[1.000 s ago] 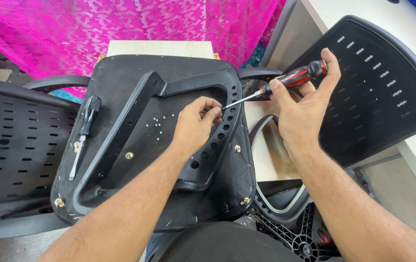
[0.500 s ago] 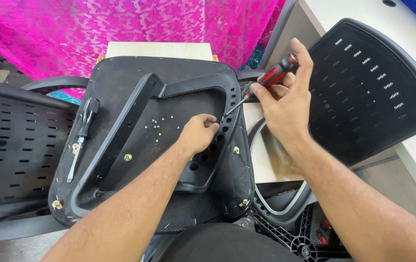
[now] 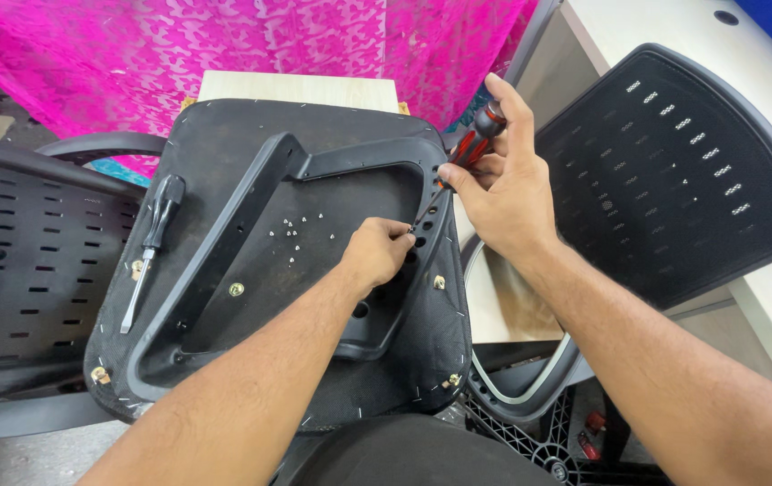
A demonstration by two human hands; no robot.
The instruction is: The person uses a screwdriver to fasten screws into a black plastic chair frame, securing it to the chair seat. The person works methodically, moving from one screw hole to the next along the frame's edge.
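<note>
Upturned black chair seat, underside facing up, resting on a small pale table in front of a pink patterned cloth. A black U-shaped plastic armrest frame lies on the seat base, its right limb carrying a row of holes.

The left hand rests on that right limb, fingers pinched together at one of the holes; whether they grip a screw cannot be told, as the spot is hidden by the fingertips. The right hand is closed around the red-and-black handle of a screwdriver, whose thin shaft slants down and left so that its tip meets the same hole, touching or just beside the left fingertips.

Brass-coloured bolts already sit at several points on the seat: one inside the frame near its left limb, one just right of the right limb, and others at the near corners. A scatter of small silver screws lies loose in the middle of the seat base, inside the frame. A second, black-handled screwdriver lies unused on the left part of the seat.

Judged from this, the fastening is partly done: some hardware is seated, one point on the right limb is in hand, and the loose screws suggest more remain.

Black perforated chair backs stand at left and right.
</note>
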